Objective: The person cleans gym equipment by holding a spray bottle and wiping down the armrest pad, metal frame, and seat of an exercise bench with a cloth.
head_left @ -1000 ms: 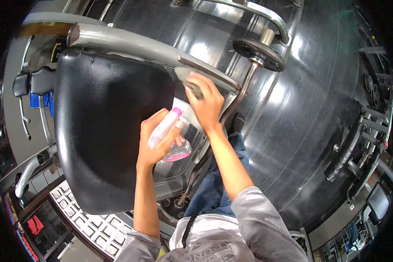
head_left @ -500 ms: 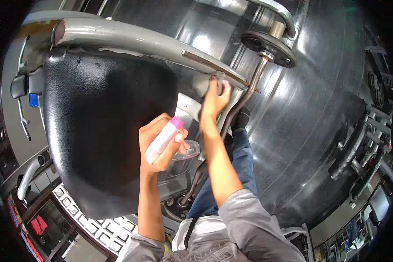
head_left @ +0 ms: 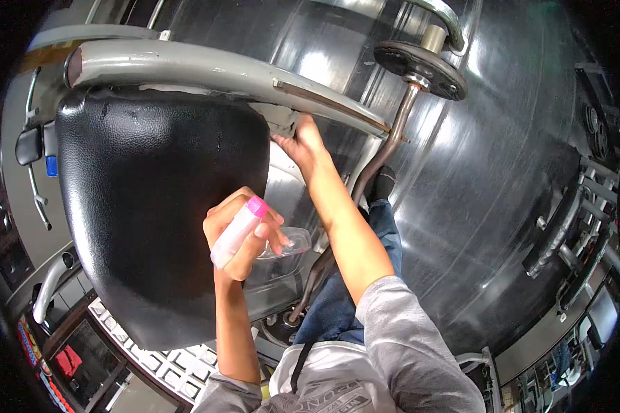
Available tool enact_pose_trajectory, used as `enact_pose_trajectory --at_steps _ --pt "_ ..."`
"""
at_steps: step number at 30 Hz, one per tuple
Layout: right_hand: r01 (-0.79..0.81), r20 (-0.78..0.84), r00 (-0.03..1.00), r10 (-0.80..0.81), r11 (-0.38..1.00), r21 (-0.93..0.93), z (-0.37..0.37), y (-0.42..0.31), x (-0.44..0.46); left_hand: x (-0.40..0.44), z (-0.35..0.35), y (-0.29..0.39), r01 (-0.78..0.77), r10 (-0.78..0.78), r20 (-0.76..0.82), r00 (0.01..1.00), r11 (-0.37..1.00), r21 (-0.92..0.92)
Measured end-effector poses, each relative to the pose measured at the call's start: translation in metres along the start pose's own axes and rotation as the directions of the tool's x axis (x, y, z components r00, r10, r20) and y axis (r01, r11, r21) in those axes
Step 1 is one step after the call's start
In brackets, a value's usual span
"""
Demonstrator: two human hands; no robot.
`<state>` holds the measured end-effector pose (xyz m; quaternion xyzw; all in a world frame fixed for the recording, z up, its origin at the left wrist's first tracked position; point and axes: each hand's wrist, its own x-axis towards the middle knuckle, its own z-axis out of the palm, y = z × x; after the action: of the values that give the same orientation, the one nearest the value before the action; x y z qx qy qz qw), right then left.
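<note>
In my left hand (head_left: pixel 240 230) is a spray bottle with a whitish head (head_left: pixel 234 237) and a pink nozzle. Its clear body (head_left: pixel 289 248) shows below my fingers, over the right side of a black padded seat (head_left: pixel 158 206). Farther forward, my right hand (head_left: pixel 306 144) reaches to the seat's far right corner, just under a grey metal tube (head_left: pixel 186 65). Its fingers are closed on a pale grey cloth (head_left: pixel 275 117), pressed in between the pad and the tube; the fingertips are partly hidden.
A bent metal bar (head_left: pixel 393 148) with a black weight plate (head_left: pixel 420 69) runs along the right of the seat. Beyond it lies dark, shiny flooring (head_left: pixel 475 172). More gym equipment (head_left: pixel 565 234) stands at the right, and white patterned blocks (head_left: pixel 179 368) are at lower left.
My right hand has moved left along the tube towards the seat's corner. The spray bottle in my left hand has shifted slightly left and down in the view.
</note>
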<state>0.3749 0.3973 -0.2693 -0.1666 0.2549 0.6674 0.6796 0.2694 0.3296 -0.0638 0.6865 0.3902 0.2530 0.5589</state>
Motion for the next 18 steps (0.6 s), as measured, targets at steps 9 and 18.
enact_pose_trajectory --at_steps 9,18 --pt "0.274 -0.436 0.863 -0.256 0.962 -0.023 -0.064 -0.047 -0.029 0.001 0.004 -0.001 -0.021 0.022 0.007 1.000 0.999 -0.032" --pt "0.152 -0.386 0.899 -0.208 0.973 -0.172 0.003 -0.018 -0.052 0.002 0.006 0.001 -0.010 0.009 -0.014 1.000 0.998 -0.056"
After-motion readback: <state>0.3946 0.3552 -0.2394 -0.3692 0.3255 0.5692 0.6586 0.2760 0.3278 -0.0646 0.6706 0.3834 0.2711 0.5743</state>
